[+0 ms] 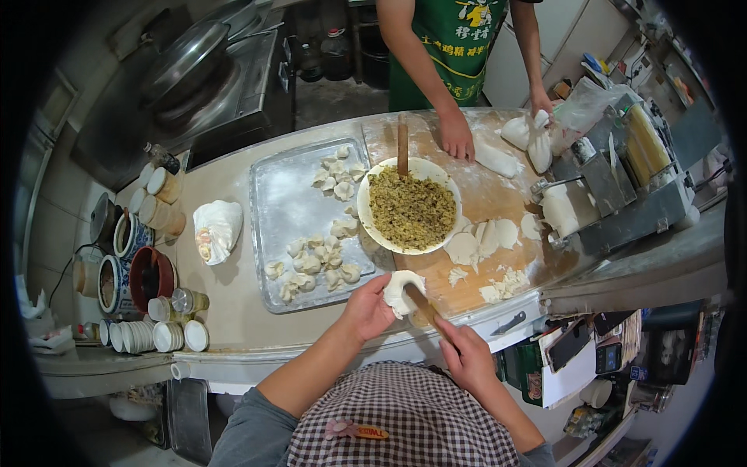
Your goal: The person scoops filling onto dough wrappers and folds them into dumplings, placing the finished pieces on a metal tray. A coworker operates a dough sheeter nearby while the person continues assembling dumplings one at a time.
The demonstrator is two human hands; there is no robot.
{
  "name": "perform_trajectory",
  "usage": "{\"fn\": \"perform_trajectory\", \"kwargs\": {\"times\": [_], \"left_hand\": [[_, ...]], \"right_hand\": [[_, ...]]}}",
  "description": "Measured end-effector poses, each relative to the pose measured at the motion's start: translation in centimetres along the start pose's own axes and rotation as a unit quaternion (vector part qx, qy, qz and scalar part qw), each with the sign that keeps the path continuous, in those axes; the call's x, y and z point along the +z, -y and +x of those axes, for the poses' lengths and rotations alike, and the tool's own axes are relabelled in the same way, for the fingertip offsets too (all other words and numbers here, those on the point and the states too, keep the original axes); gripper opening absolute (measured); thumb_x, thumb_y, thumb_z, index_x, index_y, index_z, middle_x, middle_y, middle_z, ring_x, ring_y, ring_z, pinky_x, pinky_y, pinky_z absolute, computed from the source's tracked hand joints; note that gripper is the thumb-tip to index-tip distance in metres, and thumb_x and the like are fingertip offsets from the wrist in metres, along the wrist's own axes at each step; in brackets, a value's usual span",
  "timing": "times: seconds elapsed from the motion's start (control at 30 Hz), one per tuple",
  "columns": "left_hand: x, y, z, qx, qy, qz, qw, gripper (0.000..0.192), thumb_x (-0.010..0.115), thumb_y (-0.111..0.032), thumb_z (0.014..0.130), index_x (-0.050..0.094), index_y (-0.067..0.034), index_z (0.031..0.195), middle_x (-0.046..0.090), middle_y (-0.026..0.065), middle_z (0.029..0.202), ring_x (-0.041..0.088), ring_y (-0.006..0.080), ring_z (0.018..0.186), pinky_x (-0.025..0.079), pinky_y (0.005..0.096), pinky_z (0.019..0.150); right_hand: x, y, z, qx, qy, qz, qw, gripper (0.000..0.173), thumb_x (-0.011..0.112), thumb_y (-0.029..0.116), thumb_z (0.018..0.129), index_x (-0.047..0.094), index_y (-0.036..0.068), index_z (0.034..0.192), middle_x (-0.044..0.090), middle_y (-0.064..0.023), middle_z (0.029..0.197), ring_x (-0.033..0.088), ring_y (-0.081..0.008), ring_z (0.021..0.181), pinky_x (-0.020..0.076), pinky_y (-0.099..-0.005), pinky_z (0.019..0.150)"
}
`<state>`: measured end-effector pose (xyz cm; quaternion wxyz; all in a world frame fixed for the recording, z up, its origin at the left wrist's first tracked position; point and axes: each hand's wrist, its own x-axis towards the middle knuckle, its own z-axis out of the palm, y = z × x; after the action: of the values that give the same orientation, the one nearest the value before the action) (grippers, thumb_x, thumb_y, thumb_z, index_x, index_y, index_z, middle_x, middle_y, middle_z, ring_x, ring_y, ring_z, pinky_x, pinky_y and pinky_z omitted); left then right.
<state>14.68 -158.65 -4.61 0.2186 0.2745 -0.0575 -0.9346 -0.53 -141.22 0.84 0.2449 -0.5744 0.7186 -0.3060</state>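
Observation:
A round dough wrapper lies in my left hand, its far edge free. With my right hand I grip a wooden filling spatula; its flat tip rests on the wrapper. Whatever filling lies under the tip is hidden. Just beyond my hands stands a white bowl of chopped green-brown filling, with a second wooden stick upright in it. To the left, a metal tray carries several pleated dumplings. Right of the bowl lie several flat wrappers.
Across the table a person in a green apron touches a dough roll and holds a white bag. A dough-rolling machine stands right. Dough scraps lie near the front edge. Jars and small dishes line the left.

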Motion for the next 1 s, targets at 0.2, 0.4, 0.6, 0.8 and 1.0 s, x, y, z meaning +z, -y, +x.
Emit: {"fn": "perform_trajectory", "kwargs": {"times": [0.2, 0.4, 0.6, 0.8, 1.0], "left_hand": [[0.1, -1.0, 0.3, 0.036, -0.032, 0.024, 0.999, 0.05, 0.029, -0.026, 0.106, 0.039, 0.009, 0.139, 0.051, 0.0238, 0.138, 0.051, 0.0349, 0.128, 0.038, 0.0475, 0.112], [-2.3, -2.7, 0.0, 0.058, -0.044, -0.005, 0.997, 0.05, 0.028, -0.027, 0.106, 0.039, 0.008, 0.139, 0.051, 0.0234, 0.138, 0.05, 0.0355, 0.128, 0.037, 0.0491, 0.112], [-5.3, -4.4, 1.0, 0.103, -0.058, -0.03, 0.993, 0.044, 0.027, -0.03, 0.106, 0.046, 0.0, 0.132, 0.054, 0.0245, 0.133, 0.054, 0.0411, 0.122, 0.042, 0.0607, 0.104], [-6.7, -4.0, 2.8, 0.106, -0.115, 0.027, 0.987, 0.043, 0.033, -0.025, 0.105, 0.045, 0.005, 0.133, 0.057, 0.0226, 0.129, 0.059, 0.0364, 0.115, 0.049, 0.0538, 0.099], [-5.5, -4.3, 4.4, 0.106, -0.212, 0.038, 0.971, 0.04, 0.034, -0.021, 0.105, 0.049, 0.009, 0.127, 0.062, 0.0197, 0.121, 0.064, 0.0318, 0.108, 0.055, 0.044, 0.092]], "right_hand": [[1.6, 0.9, 1.7, -0.031, 0.043, -0.046, 0.998, 0.045, 0.065, 0.017, 0.09, 0.058, 0.026, 0.134, 0.058, -0.0095, 0.084, 0.061, -0.0305, 0.068, 0.0524, -0.0403, 0.061], [0.6, 0.4, 1.8, -0.043, 0.076, -0.112, 0.99, 0.04, 0.066, 0.019, 0.089, 0.063, 0.026, 0.128, 0.058, -0.0079, 0.079, 0.062, -0.0288, 0.066, 0.0519, -0.0392, 0.059], [-0.1, -0.2, 7.9, -0.076, -0.023, -0.035, 0.996, 0.039, 0.062, 0.017, 0.09, 0.062, 0.022, 0.129, 0.06, -0.0134, 0.075, 0.061, -0.0335, 0.067, 0.0501, -0.042, 0.061], [1.0, 1.0, 17.6, -0.066, 0.005, -0.136, 0.989, 0.047, 0.055, 0.008, 0.09, 0.056, 0.022, 0.135, 0.063, -0.0201, 0.085, 0.063, -0.0381, 0.073, 0.0502, -0.047, 0.066], [4.5, 2.7, 24.6, 0.021, 0.049, -0.229, 0.972, 0.046, 0.054, 0.011, 0.089, 0.058, 0.023, 0.133, 0.066, -0.0206, 0.086, 0.067, -0.0368, 0.08, 0.0534, -0.0465, 0.071]]}}
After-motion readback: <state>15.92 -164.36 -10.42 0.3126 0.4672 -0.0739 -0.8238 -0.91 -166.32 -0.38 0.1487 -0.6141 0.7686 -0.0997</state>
